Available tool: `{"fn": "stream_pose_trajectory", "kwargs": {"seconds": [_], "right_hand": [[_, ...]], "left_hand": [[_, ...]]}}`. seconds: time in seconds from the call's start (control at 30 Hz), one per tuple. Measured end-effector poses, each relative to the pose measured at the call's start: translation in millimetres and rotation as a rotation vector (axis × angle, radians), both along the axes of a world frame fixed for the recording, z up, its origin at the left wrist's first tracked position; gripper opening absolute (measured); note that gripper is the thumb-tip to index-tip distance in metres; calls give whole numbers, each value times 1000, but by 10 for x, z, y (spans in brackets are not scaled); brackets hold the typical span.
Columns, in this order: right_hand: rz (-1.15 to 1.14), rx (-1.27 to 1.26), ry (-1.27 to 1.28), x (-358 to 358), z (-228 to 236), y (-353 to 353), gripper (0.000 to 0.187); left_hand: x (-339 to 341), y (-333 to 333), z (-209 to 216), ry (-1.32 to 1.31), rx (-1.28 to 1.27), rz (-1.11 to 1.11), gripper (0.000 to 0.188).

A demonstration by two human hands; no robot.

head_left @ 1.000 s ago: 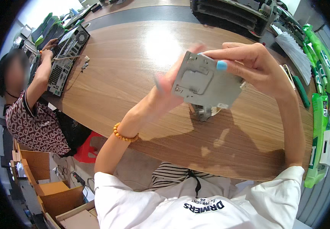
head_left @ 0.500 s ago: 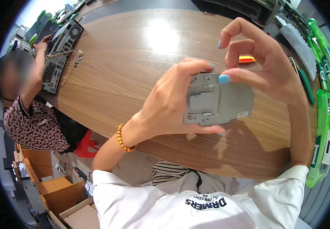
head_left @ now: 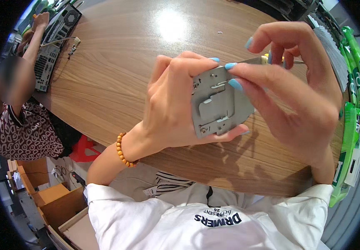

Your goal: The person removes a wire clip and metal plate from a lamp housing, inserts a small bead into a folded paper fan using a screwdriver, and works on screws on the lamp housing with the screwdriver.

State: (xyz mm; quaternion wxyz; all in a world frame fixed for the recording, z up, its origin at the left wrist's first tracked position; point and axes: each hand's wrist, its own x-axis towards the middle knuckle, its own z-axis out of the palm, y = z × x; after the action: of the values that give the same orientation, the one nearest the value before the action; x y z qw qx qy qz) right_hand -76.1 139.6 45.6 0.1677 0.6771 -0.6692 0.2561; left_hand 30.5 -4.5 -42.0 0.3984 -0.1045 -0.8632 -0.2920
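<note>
My left hand (head_left: 173,98) is wrapped round the left side of a grey metal bracket (head_left: 216,104), holding it above the table. The bracket is a flat, box-like plate with a cut-out flap, bent tabs and small screws or holes near its left edge. My right hand (head_left: 290,89) comes over from the right. Its thumb and a fingertip are drawn together at the bracket's upper edge, and anything between them is hidden. The other fingers are curled up and away. Behind them shows a yellow piece (head_left: 267,57) with a thin shaft, partly covered.
A wooden table (head_left: 117,83) lies beneath. A computer case (head_left: 48,56) with a cable and small screws (head_left: 72,52) stands at the left, a co-worker's arm beside it. Green packages (head_left: 351,137) line the right edge. A small bit (head_left: 219,32) lies at the back.
The bracket has shifted left and tilted, with my left hand still round it. My right thumb and finger have come together at its upper edge. The co-worker's arm has moved up.
</note>
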Motion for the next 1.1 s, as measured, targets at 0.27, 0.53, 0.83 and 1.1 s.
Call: {"fn": "stream_pose_trajectory", "kwargs": {"seconds": [0.27,0.53,0.83,1.1], "right_hand": [[-95,17,13,288,-30,-17,28],[-21,7,-336,107,-152,-30,25],[-6,157,-724,146,-33,59,14],[56,361,-865,41,38,117,8]], "left_hand": [[78,-54,73,115,-179,192,86],[59,-67,35,151,-185,220,87],[8,36,72,279,-235,324,54],[30,105,70,270,-304,369,44]]}}
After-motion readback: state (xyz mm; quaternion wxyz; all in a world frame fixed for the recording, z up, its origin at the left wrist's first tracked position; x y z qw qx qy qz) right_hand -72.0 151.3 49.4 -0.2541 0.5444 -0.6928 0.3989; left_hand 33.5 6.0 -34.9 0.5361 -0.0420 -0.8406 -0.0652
